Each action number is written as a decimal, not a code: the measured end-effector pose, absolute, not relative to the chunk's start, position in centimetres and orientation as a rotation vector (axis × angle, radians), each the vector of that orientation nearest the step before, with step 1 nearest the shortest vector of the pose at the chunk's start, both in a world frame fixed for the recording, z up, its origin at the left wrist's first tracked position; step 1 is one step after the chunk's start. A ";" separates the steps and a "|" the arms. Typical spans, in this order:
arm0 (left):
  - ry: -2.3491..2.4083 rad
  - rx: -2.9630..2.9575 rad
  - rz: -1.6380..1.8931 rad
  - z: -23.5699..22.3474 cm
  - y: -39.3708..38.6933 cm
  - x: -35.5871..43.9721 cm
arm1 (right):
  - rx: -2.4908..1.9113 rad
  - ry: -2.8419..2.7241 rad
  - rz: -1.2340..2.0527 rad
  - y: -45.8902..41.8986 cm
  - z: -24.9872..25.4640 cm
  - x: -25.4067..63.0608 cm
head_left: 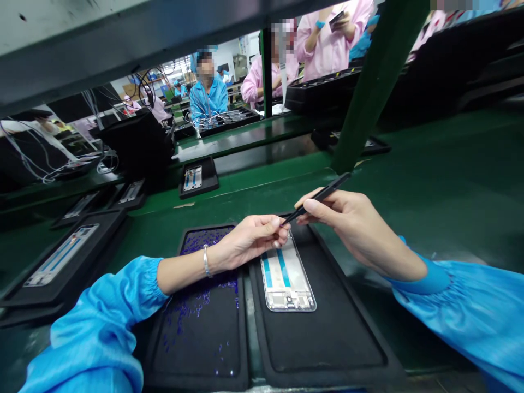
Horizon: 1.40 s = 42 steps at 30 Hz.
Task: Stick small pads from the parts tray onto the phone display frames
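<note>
A white phone frame [287, 279] with two blue strips lies in a black tray [327, 338] in front of me. My left hand [250, 239] rests at the frame's top edge, fingers pinched together on something too small to make out. My right hand [347, 218] grips black tweezers [317, 197], whose tip meets the left fingertips above the frame. A second black tray [200, 338] to the left carries many tiny blue pieces scattered over it.
More black trays with phone frames [61, 255] [192, 178] sit on the green conveyor [429, 180] to the left and farther back. A green post [368, 87] rises just behind my right hand. People in blue and pink coats work across the line.
</note>
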<state>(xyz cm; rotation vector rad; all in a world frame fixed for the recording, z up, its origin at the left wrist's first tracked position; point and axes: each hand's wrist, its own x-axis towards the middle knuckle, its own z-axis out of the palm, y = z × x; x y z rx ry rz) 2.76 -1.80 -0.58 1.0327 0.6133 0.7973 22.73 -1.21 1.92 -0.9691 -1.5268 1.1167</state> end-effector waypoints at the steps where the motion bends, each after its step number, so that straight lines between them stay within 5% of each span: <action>1: 0.657 1.106 0.801 -0.5 -1.8 2.5 | -0.959 -1.511 1.125 -1.2 1.9 22.8; 5: 0.861 1.563 0.754 0.4 -3.4 1.2 | -0.936 -1.450 1.164 -1.0 2.1 23.0; 10: 0.795 2.478 0.196 0.9 -7.9 0.7 | -0.969 -1.431 1.186 -0.9 2.1 23.0; 15: 0.786 2.799 -0.052 0.2 -9.6 1.5 | -0.996 -1.426 1.182 -0.6 1.9 22.8; 27: 0.631 2.819 0.049 3.8 -10.2 0.3 | -1.111 -1.700 0.846 -0.2 0.4 21.5; 42: 0.611 2.797 0.417 1.7 -10.9 0.5 | -1.118 -2.064 0.813 -0.1 -2.3 20.1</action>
